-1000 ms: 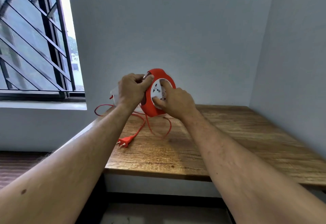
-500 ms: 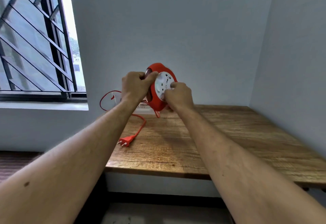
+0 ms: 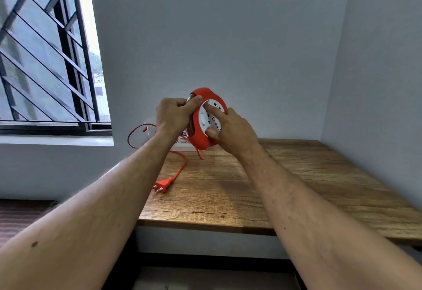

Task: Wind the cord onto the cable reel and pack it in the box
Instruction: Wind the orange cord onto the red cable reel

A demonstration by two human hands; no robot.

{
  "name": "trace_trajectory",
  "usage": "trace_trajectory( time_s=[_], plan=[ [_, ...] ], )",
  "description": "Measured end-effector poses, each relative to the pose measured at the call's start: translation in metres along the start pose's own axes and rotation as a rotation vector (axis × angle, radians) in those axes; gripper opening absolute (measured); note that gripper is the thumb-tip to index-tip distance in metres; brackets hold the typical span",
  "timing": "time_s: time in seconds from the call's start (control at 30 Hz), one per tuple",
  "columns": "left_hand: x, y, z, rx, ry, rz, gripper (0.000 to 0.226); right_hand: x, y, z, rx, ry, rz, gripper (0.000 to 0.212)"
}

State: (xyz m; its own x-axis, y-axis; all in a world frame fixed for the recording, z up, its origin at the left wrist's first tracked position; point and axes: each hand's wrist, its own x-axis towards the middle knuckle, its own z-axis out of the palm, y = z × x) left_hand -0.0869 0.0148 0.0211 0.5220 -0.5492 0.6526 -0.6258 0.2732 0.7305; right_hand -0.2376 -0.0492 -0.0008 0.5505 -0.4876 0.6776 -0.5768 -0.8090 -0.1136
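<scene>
Red cable reel point(image 3: 201, 138) in left hand's point(image 3: 172, 116) grip (right hand point(image 3: 233, 129) on its face).

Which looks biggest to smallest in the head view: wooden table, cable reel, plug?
1. wooden table, by far the largest.
2. cable reel, held up in the left hand and right hand.
3. plug, the smallest, lying on the table nearer the camera than the reel.
</scene>
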Motion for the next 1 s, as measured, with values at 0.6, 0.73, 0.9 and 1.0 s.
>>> trace_trajectory(
  time_s=[0.6,0.73,0.9,1.0],
  plan=[
    [-0.014,-0.003,0.007,0.086,0.113,0.2,0.03,0.018,-0.045,0.022,1.013,0.014,0.947,0.067],
    [-0.006,-0.003,0.002,0.112,0.096,0.142,0.038,0.015,-0.032,0.009,1.165,-0.052,0.871,0.049],
    [0.002,0.006,-0.004,0.05,0.148,0.022,0.045,0.006,-0.014,0.013,0.439,0.358,0.393,0.04],
    [0.004,0.012,-0.006,0.087,0.117,0.035,0.046,-0.002,-0.002,0.007,0.369,0.275,0.099,0.047]
  ],
)
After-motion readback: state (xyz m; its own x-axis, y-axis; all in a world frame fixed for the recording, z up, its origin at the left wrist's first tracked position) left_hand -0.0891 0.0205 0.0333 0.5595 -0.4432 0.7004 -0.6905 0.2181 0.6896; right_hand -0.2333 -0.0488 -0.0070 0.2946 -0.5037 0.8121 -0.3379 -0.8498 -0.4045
